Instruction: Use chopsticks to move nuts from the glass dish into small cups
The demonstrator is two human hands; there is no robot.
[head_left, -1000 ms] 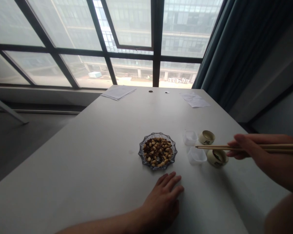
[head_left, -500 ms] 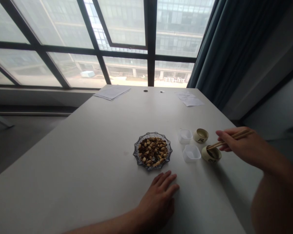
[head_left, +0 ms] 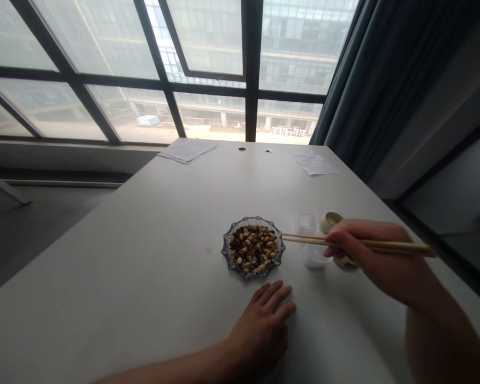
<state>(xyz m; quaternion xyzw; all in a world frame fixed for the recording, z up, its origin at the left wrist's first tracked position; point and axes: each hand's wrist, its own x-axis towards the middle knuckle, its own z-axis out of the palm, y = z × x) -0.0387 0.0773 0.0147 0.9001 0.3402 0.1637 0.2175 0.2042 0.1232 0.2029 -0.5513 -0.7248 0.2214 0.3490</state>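
My right hand (head_left: pixel 360 248) is closed around a pair of wooden chopsticks (head_left: pixel 310 239). Their tips reach left to the rim of a scalloped glass dish (head_left: pixel 225 253), and I see nothing between them. Mixed nuts and seeds (head_left: pixel 253 246) fill that dish. Flat on the table just below it lies my left hand (head_left: pixel 264 322), fingers stretched and holding nothing. Under the chopsticks stand two clear plastic cups, a far one (head_left: pixel 305 220) and a near one (head_left: pixel 317 258). Two small ceramic cups, one behind (head_left: pixel 333 218) and one in front (head_left: pixel 346 263), are partly hidden by my right hand.
The white table (head_left: pixel 152 266) runs toward the windows. At its far end lie a stack of papers (head_left: pixel 189 151) on the left and a loose sheet (head_left: pixel 314 162) on the right. A dark curtain (head_left: pixel 344 96) hangs at the back right.
My right hand has moved left with the chopsticks, whose tips have gone from inside the front ceramic cup to the glass dish's rim. My left hand stays in place on the table.
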